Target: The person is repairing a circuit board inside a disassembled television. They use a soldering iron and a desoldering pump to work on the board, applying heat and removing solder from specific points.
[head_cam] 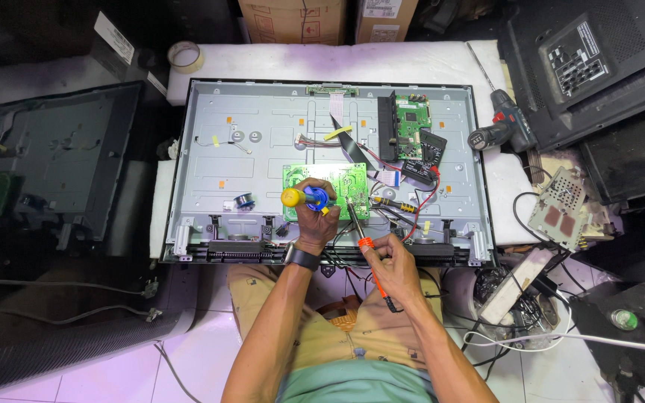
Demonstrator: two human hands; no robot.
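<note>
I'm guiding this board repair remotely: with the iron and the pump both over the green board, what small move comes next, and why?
Probably lower the soldering iron tip onto the joint, since the right hand holds it angled at the green circuit board, while the left hand poises the blue-and-yellow desoldering pump beside it. Whether the tip touches is unclear.

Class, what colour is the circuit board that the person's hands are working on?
Green, seen in the head view: the circuit board lies on the grey metal back panel.

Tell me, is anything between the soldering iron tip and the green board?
Nothing visible blocks it. The soldering iron in the right hand slants straight up to the green board, beside the left hand.
</note>
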